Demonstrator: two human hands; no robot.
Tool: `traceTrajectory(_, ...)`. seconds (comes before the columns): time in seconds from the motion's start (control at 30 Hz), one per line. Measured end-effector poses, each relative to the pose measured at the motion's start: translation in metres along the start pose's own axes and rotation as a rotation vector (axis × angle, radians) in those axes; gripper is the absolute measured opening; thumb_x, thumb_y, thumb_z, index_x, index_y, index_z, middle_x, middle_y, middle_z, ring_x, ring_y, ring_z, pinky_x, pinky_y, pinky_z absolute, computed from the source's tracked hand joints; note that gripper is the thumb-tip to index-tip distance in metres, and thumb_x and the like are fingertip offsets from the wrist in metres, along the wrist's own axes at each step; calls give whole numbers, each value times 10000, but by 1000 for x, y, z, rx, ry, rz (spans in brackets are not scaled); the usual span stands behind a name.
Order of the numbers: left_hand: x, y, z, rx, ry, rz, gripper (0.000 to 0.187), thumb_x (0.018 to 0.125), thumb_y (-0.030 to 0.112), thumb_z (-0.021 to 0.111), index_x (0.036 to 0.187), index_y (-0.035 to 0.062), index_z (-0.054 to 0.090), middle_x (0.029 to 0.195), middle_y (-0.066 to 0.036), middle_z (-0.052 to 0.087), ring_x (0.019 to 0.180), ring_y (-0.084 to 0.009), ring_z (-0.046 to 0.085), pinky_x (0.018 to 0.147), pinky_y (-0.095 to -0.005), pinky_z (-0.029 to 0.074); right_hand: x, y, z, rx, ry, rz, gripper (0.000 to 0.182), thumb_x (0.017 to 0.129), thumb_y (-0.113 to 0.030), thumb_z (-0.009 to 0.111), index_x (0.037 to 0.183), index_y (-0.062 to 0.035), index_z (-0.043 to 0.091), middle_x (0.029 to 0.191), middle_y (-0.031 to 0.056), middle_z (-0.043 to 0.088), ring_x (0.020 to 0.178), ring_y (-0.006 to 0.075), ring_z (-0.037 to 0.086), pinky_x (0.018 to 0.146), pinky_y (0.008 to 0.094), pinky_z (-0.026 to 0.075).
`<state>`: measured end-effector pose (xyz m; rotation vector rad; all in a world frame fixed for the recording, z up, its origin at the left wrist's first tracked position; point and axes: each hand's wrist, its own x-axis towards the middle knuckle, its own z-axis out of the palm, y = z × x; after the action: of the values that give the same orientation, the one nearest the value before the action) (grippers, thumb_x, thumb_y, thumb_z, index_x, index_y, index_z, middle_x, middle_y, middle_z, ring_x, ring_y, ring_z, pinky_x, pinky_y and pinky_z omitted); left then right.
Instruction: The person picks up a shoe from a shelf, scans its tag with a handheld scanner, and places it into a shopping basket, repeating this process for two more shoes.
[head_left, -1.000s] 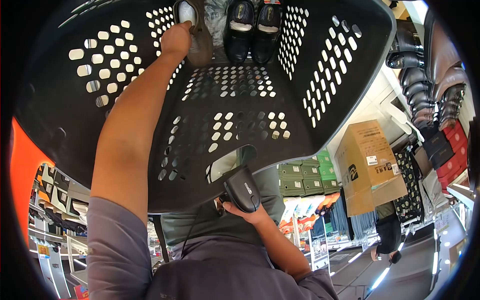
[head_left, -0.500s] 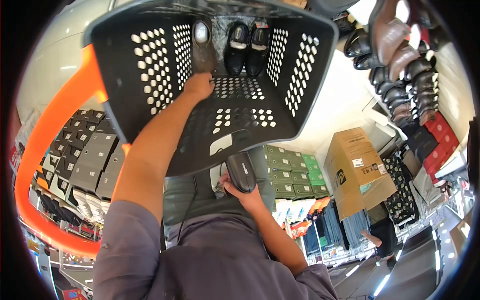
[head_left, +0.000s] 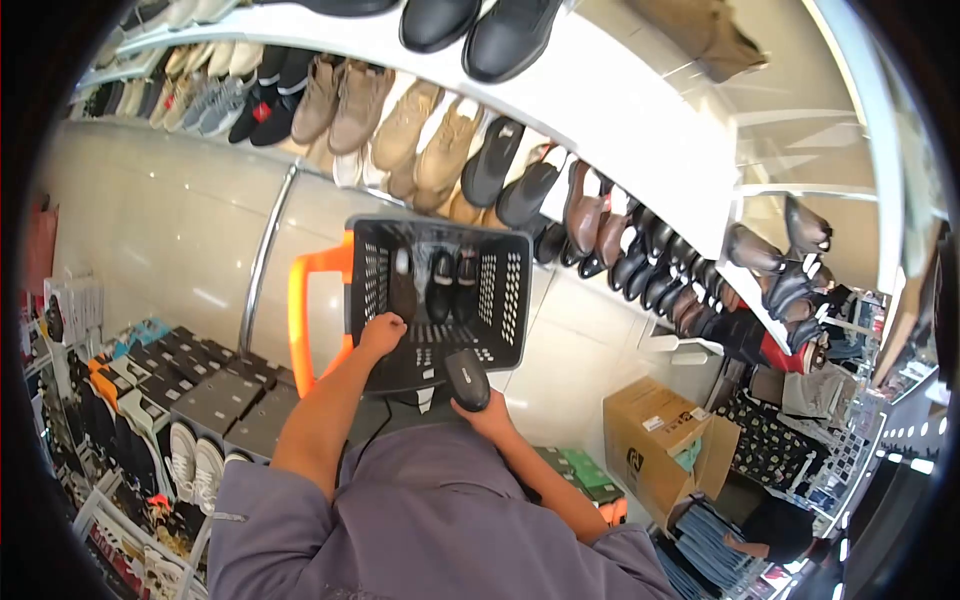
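Observation:
My left hand [head_left: 383, 333] reaches into a black shopping basket [head_left: 430, 378] with an orange handle [head_left: 300, 310]. Its fingers are closed right by the lower end of a brown shoe [head_left: 402, 295]; whether they grip it is hidden. To the right of that shoe lies a pair of black shoes [head_left: 440, 295] with pale insides. My right hand [head_left: 484, 412] is wrapped round a black handheld barcode scanner [head_left: 466, 380], held in front of the basket's near side. A dark cable [head_left: 380, 425] runs down close to my shirt.
Shelves of brown and black shoes [head_left: 445, 150] run above and behind the basket. Dark shoeboxes [head_left: 215, 405] are stacked at left, with white sneakers [head_left: 195, 465] below. At right stand an open cardboard box [head_left: 650, 440], folded jeans [head_left: 710, 545] and another person [head_left: 780, 530].
The view has swung up and back, so the basket looks smaller and the shoe shelves show. My left hand stays by the brown shoe, and the scanner remains in my right.

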<state>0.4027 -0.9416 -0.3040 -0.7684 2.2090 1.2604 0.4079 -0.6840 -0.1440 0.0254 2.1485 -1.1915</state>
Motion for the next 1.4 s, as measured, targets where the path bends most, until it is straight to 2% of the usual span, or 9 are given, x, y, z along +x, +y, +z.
traceTrajectory(0.27, -10, 23, -35, -237, -7, 24, 265, 811, 291, 668, 951, 69, 705, 935, -114, 709, 919, -268, 670, 820, -363, 513, 15, -50, -14, -145, -17, -100, 392, 728, -254, 803, 976, 12, 656, 879, 142, 705, 801, 229, 676, 756, 340, 513)
traceTrajectory(0.43, -4, 19, -67, -45, 60, 72, 271, 811, 283, 674, 978, 73, 707, 913, -114, 710, 908, -257, 674, 818, -353, 512, 17, -56, -13, -117, 28, -165, 432, 712, -268, 811, 994, 17, 651, 902, 165, 703, 830, 258, 686, 769, 350, 518)
traceTrajectory(0.63, 12, 36, -122, -133, -42, 150, 291, 817, 279, 694, 973, 33, 695, 860, -109, 705, 841, -216, 675, 753, -328, 522, 34, -51, -17, -154, -14, -233, 515, 679, -267, 812, 1095, -20, 633, 975, 185, 692, 927, 313, 678, 824, 369, 519)
traceTrajectory(0.87, 36, 34, -166, -88, 73, 76, 298, 822, 273, 693, 976, 18, 692, 865, -107, 702, 818, -193, 662, 748, -321, 518, 43, -44, -42, -64, 6, -133, 524, 688, -269, 814, 1110, -17, 633, 1008, 167, 693, 962, 286, 669, 851, 364, 510)
traceTrajectory(0.97, 47, 70, -157, -39, 141, 124, 318, 842, 294, 671, 993, 15, 689, 900, -121, 710, 851, -213, 675, 777, -324, 513, 57, -29, -54, 27, -5, -151, 484, 697, -260, 815, 1078, -11, 649, 1011, 162, 694, 965, 277, 666, 856, 364, 507)
traceTrajectory(1.0, 49, 95, -154, -23, 144, 133, 318, 842, 294, 671, 993, 15, 689, 900, -121, 710, 851, -213, 675, 777, -324, 513, 60, -29, -58, 43, 2, -159, 484, 697, -260, 815, 1078, -11, 649, 1011, 162, 694, 965, 277, 666, 856, 364, 507)
traceTrajectory(1.13, 73, 241, -148, -40, 104, 509, 330, 885, 312, 637, 1000, 6, 678, 868, -120, 702, 813, -188, 667, 753, -313, 507, 75, -21, -72, 51, 27, -126, 456, 701, -255, 815, 1059, -17, 661, 1005, 157, 695, 962, 270, 666, 859, 361, 504)
traceTrajectory(1.27, 52, 441, -162, 44, 126, 678, 384, 918, 352, 604, 842, -22, 651, 729, -64, 652, 666, -130, 600, 659, -296, 486, 87, -5, -79, 123, 44, -139, 453, 701, -256, 815, 1059, -24, 663, 1001, 153, 695, 956, 272, 666, 855, 362, 504)
traceTrajectory(1.4, 56, 591, -165, -282, 68, 727, 488, 938, 470, 566, 758, 20, 619, 681, -50, 601, 607, -115, 572, 602, -254, 484, 82, -5, -100, 178, 97, -141, 448, 699, -257, 818, 1049, -23, 666, 997, 155, 693, 954, 274, 665, 851, 364, 504)
